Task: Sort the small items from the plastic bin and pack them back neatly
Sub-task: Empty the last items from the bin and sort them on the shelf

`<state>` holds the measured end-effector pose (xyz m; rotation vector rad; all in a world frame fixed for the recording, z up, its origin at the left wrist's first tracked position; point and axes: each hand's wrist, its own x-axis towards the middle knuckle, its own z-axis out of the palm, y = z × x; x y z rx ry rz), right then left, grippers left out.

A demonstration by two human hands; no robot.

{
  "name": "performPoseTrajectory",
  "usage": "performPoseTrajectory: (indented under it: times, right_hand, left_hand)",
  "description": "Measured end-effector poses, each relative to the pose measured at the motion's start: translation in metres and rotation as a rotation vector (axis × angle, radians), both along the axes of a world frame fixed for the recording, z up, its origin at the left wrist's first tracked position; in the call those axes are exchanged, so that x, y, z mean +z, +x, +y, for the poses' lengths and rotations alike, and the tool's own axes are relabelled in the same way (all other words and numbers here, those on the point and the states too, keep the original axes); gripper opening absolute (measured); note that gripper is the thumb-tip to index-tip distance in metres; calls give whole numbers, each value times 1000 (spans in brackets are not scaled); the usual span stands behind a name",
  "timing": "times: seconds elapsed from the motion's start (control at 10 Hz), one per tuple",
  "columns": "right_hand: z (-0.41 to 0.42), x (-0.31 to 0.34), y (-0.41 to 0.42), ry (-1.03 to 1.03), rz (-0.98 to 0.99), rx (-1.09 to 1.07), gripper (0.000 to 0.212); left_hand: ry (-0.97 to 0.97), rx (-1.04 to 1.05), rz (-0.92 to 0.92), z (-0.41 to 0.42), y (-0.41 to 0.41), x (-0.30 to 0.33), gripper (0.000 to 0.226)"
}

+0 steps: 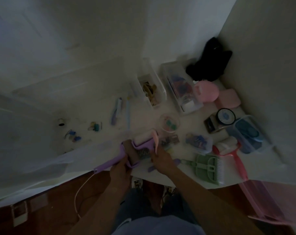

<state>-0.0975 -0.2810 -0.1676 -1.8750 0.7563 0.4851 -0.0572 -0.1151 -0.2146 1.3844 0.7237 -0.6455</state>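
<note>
No legible writing on purple roller [110, 160].

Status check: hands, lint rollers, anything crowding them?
Left hand grips purple plastic lint roller. Right hand pinches pink-handled roller. Green plastic dustpan and small clear clip box close by on right.

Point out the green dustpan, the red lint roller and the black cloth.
green dustpan [205, 168]: head view, on its flat ribbed pan.
red lint roller [227, 144]: head view, on the white roll.
black cloth [209, 62]: head view, middle of the bundle.
</note>
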Motion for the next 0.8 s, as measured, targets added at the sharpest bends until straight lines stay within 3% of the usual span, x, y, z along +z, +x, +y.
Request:
performPoseTrajectory:
  times: [0.3,0.4,0.5,0.7,0.8]
  right_hand:
    - [15,-17,10,-341,33,-66,25]
    - [9,-16,6,-311,18,-242,23]
    - [-5,-17,-1,-328,86,-253,20]
    - [-15,-19,-3,-190,48,-473,17]
    - [-12,-21,-2,-104,6,-568,24]
  left_hand:
    - [402,-154,-38,10,8,4,30]
    - [461,-242,-108,8,9,3,40]
    - [479,-267,-122,7,9,10,51]
    - [392,-243,-35,9,9,9,37]
    - [442,-286,-99,12,10,10,35]
